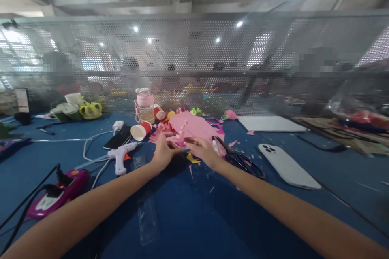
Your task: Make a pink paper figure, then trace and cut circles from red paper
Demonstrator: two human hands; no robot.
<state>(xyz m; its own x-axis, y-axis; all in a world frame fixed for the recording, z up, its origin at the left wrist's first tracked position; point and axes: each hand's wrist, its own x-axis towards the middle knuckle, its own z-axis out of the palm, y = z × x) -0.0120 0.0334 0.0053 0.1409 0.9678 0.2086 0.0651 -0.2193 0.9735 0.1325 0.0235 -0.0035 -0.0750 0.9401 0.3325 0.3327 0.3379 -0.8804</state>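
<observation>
strip, pink and curled, sits at the near side of the pink sheet, between left hand and right hand; whether either hand grasps it cannot be told.

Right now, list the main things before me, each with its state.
Left hand: half curled, grip unclear
Right hand: half curled, grip unclear
Pink curled paper strip: raised between the hands
Nearer red paper cup: tipped over
Clear pink-topped bottle: upright, lid on
White plastic glue gun: lying flat
White rectangular phone: camera side up
Black rectangular phone: lying flat
Magenta power strip: red light lit
Blue-handled scissors: lying flat
</observation>
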